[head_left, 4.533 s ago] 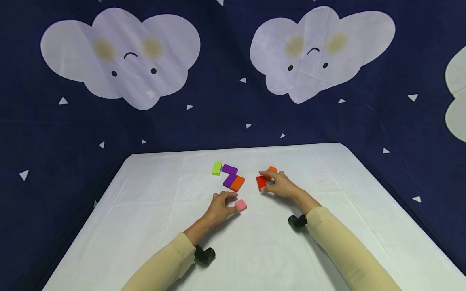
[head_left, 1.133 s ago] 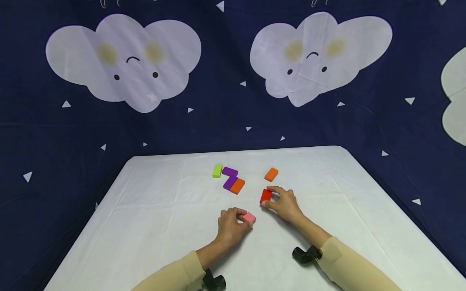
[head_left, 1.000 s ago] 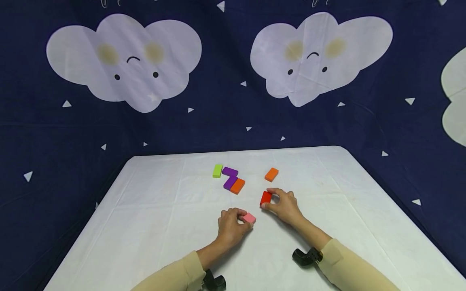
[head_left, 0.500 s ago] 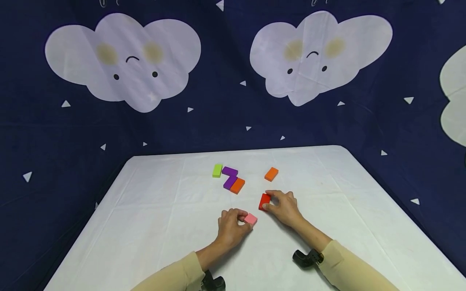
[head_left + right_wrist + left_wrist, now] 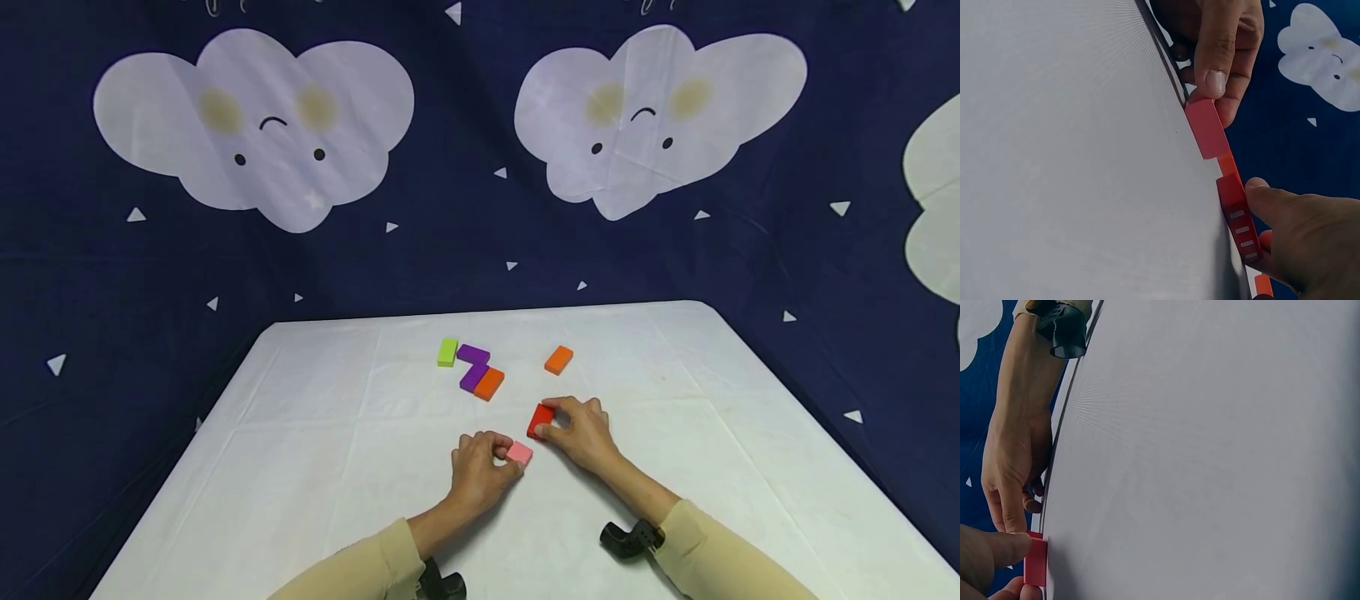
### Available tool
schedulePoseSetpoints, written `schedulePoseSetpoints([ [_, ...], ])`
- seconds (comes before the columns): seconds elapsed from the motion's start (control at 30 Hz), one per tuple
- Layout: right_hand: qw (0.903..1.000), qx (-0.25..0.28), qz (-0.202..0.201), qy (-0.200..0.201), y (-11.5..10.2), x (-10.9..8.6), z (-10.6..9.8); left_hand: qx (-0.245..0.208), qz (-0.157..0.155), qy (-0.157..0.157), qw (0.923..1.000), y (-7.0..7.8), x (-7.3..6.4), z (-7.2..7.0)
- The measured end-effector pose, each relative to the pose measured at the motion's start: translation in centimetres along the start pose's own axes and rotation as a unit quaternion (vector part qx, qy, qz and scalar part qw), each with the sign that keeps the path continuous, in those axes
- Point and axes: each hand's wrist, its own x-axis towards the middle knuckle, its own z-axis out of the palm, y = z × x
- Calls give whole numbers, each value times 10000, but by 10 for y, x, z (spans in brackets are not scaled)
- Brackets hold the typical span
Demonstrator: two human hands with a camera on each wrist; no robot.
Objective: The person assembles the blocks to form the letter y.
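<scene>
Here I've got the table (image 5: 300,467), with the curtain (image 5: 450,267) behind it. Foremost, a near block (image 5: 520,453) in the left hand (image 5: 478,475); just behind it and right, apart, a second block (image 5: 538,417) in the right hand (image 5: 585,432). Farther back and left, I see four blocks (image 5: 472,377) bunched on the table; right of them, well apart, one lone block (image 5: 558,360).

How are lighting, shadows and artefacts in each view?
Head: bright white tabletop, soft shadows by left hand and right hand; left wrist: dimmer, right edge darkened, fine radiating lines on the tabletop, shadow beside the pink rectangular block; right wrist: also dim, similar radiating lines near the top, dark shadow beside the red rectangular block.
</scene>
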Motion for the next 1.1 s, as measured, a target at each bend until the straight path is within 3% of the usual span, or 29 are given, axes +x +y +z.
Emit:
schedulePoseSetpoints([
  [1.1,9991,178,-333,203,-1,-6,7,-90,18,92,9999,1,0,6],
])
